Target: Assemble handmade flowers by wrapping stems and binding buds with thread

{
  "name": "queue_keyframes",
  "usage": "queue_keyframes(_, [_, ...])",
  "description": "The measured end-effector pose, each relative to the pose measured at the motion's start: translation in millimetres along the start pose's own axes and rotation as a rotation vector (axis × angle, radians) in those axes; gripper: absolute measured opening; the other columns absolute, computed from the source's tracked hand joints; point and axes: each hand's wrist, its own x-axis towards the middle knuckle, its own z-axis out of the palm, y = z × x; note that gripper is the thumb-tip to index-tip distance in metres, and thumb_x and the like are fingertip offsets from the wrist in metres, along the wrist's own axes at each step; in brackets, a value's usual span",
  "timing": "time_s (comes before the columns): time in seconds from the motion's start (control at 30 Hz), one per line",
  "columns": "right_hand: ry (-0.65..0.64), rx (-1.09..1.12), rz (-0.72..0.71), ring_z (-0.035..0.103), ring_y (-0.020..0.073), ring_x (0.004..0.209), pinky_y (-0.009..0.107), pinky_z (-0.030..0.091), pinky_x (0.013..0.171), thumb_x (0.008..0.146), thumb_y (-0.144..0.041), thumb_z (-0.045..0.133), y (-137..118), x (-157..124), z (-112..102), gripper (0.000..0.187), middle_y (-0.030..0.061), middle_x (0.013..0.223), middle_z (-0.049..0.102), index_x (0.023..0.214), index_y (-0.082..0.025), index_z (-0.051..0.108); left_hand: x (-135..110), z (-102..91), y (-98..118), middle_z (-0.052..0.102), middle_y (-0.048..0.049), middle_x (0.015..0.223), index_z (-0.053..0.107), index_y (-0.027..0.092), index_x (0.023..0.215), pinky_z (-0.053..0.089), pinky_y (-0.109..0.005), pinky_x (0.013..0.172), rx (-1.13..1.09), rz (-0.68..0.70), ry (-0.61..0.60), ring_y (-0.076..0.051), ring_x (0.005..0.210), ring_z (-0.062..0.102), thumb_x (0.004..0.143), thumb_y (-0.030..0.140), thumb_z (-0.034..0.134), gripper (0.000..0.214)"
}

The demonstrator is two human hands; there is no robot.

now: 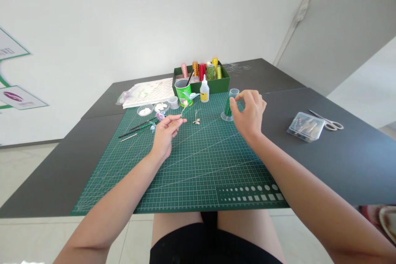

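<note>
My left hand pinches the thin stem of a small flower sprig with a pale bud, held above the cutting mat. My right hand is closed in a pinch right beside an upright spool of green thread. Whatever lies between its fingertips is too fine to make out. Between the hands, a small pale leaf sprig rests on the mat. Near my left hand lie a purple flower, a light-blue flower piece and dark thin sticks.
Behind stand a green can, a glue bottle and a green box of colored thread spools. Dishes of white pieces sit left, beside white textured sheets. At right are a clear plastic case and scissors.
</note>
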Motion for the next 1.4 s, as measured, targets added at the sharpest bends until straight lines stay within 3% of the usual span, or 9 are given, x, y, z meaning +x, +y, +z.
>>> queue_keyframes(0.17, [0.045,0.11,-0.167,0.06,0.0275,0.11,0.049,0.038,0.103,0.092,-0.023,0.056,-12.3,-8.9,-3.0,0.006,0.0107,0.113,0.065,0.09,-0.022,0.062,-10.1,8.5,-3.4,0.072,-0.0032,0.074,0.075,0.017,0.088,0.025,-0.018,0.046,-0.033,-0.068,-0.078,-0.007,0.056,0.041,0.068,0.029,0.082,0.024])
queue_keyframes(0.33, [-0.352,0.489,-0.228,0.062,0.0252,0.113,0.047,0.045,0.103,0.094,-0.022,0.053,-28.5,-23.6,3.7,0.014,0.0105,0.114,0.068,0.095,-0.021,0.067,-19.3,15.7,-5.9,0.072,-0.0031,0.076,0.076,0.018,0.091,0.029,-0.018,0.048,-0.071,-0.12,-0.144,-0.007,0.056,0.04,0.07,0.028,0.082,0.024])
queue_keyframes(0.43, [-0.664,0.795,-0.067,0.065,0.0217,0.106,0.042,0.052,0.095,0.094,-0.025,0.051,-36.0,-32.9,9.7,0.021,0.0091,0.113,0.067,0.106,-0.021,0.067,-23.0,18.9,-6.3,0.069,-0.0015,0.074,0.077,0.019,0.091,0.031,-0.019,0.05,-0.081,-0.139,-0.178,-0.007,0.057,0.041,0.071,0.029,0.082,0.023])
queue_keyframes(0.5, [-0.845,0.942,0.104,0.067,0.0168,0.082,0.033,0.056,0.071,0.096,-0.031,0.048,-40.1,-38.2,12.0,0.026,0.0061,0.1,0.067,0.113,-0.021,0.065,-24.6,20.2,-6.8,0.066,-0.0002,0.071,0.078,0.019,0.092,0.031,-0.019,0.051,-0.088,-0.146,-0.197,-0.007,0.058,0.042,0.072,0.029,0.083,0.024])
queue_keyframes(0.57, [-0.918,0.977,0.224,0.056,0.0111,0.057,0.024,0.044,0.049,0.098,-0.036,0.047,-43.3,-42.2,12.7,0.028,0.0005,0.079,0.062,0.114,-0.02,0.064,-25.6,20.9,-7.5,0.061,0.0013,0.067,0.079,0.019,0.094,0.031,-0.02,0.052,-0.096,-0.146,-0.209,-0.007,0.058,0.041,0.072,0.029,0.083,0.025])
queue_keyframes(0.73, [-0.791,0.894,0.342,0.027,0.0068,0.046,0.023,0.02,0.043,0.09,-0.047,0.064,-46.4,-44.9,12.0,0.027,-0.006,0.057,0.049,0.092,-0.019,0.062,-26.2,22.0,-9.6,0.054,0.0023,0.066,0.078,0.017,0.096,0.031,-0.02,0.053,-0.112,-0.16,-0.232,-0.008,0.059,0.039,0.075,0.028,0.08,0.025])
queue_keyframes(1.0, [-0.714,0.987,0.498,0.025,0.0059,0.044,0.025,0.016,0.043,0.079,-0.052,0.075,-45.3,-43.3,15.3,0.035,-0.0022,0.059,0.061,0.085,-0.018,0.066,-29.5,24.0,-9.8,0.067,-0.001,0.082,0.074,0.017,0.103,0.035,-0.02,0.055,-0.111,-0.172,-0.249,-0.008,0.063,0.045,0.073,0.022,0.077,0.03])
queue_keyframes(1.23, [-0.726,1.05,0.486,0.026,0.0057,0.047,0.023,0.025,0.044,0.074,-0.053,0.079,-49.3,-39.8,9.9,0.038,-0.0103,0.049,0.036,0.075,-0.018,0.063,-22.7,17.4,-8.6,0.074,-0.0073,0.085,0.069,0.016,0.112,0.045,-0.023,0.057,-0.052,-0.233,-0.343,-0.014,0.068,0.063,0.083,0.042,0.071,0.039])
queue_keyframes(1.4, [-0.748,1.036,0.439,0.025,0.0063,0.05,0.024,0.023,0.048,0.076,-0.051,0.078,-48.1,-40.7,10.6,0.037,-0.0101,0.051,0.033,0.073,-0.018,0.062,-20.5,15.8,-11.5,0.076,-0.0055,0.08,0.073,0.017,0.098,0.05,-0.025,0.06,0.214,-0.043,-0.3,-0.016,0.066,0.067,0.077,0.044,0.08,0.035])
